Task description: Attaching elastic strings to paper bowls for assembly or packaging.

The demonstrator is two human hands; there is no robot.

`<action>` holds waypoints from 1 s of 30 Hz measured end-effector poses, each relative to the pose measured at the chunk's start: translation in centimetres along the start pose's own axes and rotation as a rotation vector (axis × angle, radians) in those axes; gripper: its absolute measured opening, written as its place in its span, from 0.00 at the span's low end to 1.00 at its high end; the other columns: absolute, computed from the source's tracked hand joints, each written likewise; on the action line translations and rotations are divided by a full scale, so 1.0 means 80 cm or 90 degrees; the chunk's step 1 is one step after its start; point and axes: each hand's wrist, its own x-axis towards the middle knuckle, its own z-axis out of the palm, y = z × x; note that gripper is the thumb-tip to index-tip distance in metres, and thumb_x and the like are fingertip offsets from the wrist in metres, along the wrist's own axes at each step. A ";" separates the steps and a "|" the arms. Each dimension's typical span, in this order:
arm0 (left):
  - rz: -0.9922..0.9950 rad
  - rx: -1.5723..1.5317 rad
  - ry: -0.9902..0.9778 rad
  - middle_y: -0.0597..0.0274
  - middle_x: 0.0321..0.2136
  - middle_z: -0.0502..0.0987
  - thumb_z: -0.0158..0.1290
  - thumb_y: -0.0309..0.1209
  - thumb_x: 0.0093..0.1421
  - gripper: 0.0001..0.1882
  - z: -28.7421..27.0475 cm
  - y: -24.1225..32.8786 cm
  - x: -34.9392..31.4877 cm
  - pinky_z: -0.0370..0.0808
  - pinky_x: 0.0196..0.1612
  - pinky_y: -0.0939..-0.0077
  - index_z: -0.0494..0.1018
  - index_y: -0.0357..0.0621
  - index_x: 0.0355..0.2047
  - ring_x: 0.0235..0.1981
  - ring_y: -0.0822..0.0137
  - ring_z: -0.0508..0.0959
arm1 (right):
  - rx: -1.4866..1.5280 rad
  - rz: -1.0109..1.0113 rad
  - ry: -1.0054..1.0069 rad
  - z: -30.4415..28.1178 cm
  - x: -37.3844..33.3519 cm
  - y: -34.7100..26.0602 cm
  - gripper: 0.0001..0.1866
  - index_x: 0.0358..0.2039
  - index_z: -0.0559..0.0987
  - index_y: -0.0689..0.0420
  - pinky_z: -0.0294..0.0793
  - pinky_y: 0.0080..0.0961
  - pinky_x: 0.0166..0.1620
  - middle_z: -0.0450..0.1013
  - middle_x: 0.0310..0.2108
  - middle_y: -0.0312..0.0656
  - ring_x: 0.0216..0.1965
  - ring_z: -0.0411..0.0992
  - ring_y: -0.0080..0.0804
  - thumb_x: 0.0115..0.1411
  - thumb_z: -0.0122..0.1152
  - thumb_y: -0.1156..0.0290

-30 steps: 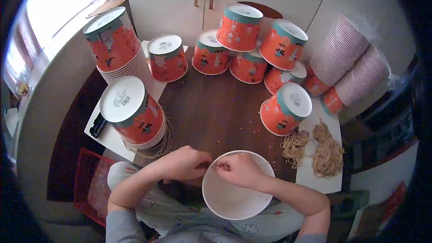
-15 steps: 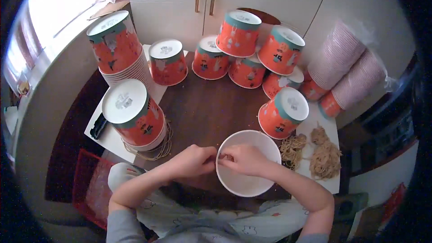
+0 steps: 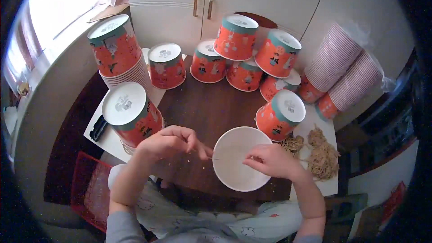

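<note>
Stretching a thin rubber band (image 3: pixel 227 158) across the mouth of a white paper bowl (image 3: pixel 238 158) near the table's (image 3: pixel 211 108) front edge, both hands, left (image 3: pixel 173 141) and right (image 3: pixel 270 162), pinch its ends; it looks light, elastic, best gripped at the loop ends.

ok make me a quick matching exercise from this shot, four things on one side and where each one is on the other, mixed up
Things:
1. white bowl
2. pile of rubber bands
3. sleeves of stacked cups in plastic
4. small black object

Places:
a. far right, leaning against the wall
b. left edge of the white board, beside an upturned orange tub
c. between the two hands, at the near table edge
d. right of the bowl, on a white sheet

Pairs: 1-c, 2-d, 3-a, 4-b
</note>
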 end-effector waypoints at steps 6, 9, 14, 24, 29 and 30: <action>-0.018 -0.182 0.023 0.61 0.20 0.69 0.44 0.26 0.54 0.03 0.009 -0.021 0.017 0.69 0.35 0.72 0.64 0.40 0.26 0.25 0.66 0.71 | 0.104 0.090 -0.093 -0.024 0.007 -0.024 0.11 0.30 0.75 0.55 0.71 0.29 0.30 0.72 0.22 0.42 0.24 0.72 0.36 0.52 0.55 0.62; -0.029 -0.173 0.108 0.64 0.18 0.67 0.44 0.26 0.54 0.03 0.005 -0.022 0.020 0.66 0.28 0.78 0.64 0.40 0.25 0.20 0.72 0.67 | 0.035 0.128 -0.071 -0.052 -0.006 -0.010 0.11 0.31 0.75 0.54 0.71 0.27 0.29 0.72 0.22 0.41 0.23 0.72 0.33 0.51 0.56 0.62; -0.070 -0.165 0.184 0.67 0.18 0.66 0.44 0.25 0.54 0.03 -0.008 -0.030 0.019 0.61 0.22 0.84 0.65 0.40 0.25 0.18 0.76 0.63 | 0.007 0.164 0.002 -0.081 -0.046 0.029 0.09 0.29 0.76 0.56 0.70 0.25 0.31 0.74 0.25 0.42 0.26 0.72 0.31 0.52 0.56 0.65; -0.129 -0.131 0.208 0.67 0.20 0.68 0.45 0.26 0.55 0.03 -0.006 -0.027 0.025 0.59 0.20 0.87 0.67 0.40 0.26 0.18 0.79 0.63 | -0.360 0.260 -0.005 -0.034 -0.089 0.080 0.09 0.28 0.75 0.57 0.65 0.34 0.41 0.69 0.28 0.44 0.34 0.67 0.42 0.47 0.56 0.66; -0.140 -0.092 0.241 0.66 0.24 0.71 0.47 0.25 0.54 0.03 -0.008 -0.029 0.022 0.60 0.22 0.88 0.69 0.40 0.29 0.19 0.80 0.64 | -0.097 -0.023 0.091 -0.003 -0.024 -0.006 0.08 0.27 0.74 0.57 0.66 0.31 0.41 0.70 0.30 0.42 0.36 0.67 0.38 0.45 0.59 0.70; -0.127 -0.071 0.219 0.67 0.25 0.72 0.47 0.25 0.54 0.05 -0.008 -0.030 0.021 0.61 0.22 0.89 0.69 0.40 0.31 0.19 0.81 0.65 | -0.084 -0.082 0.082 0.013 -0.015 -0.015 0.08 0.27 0.74 0.55 0.66 0.34 0.41 0.70 0.32 0.42 0.38 0.67 0.38 0.46 0.58 0.68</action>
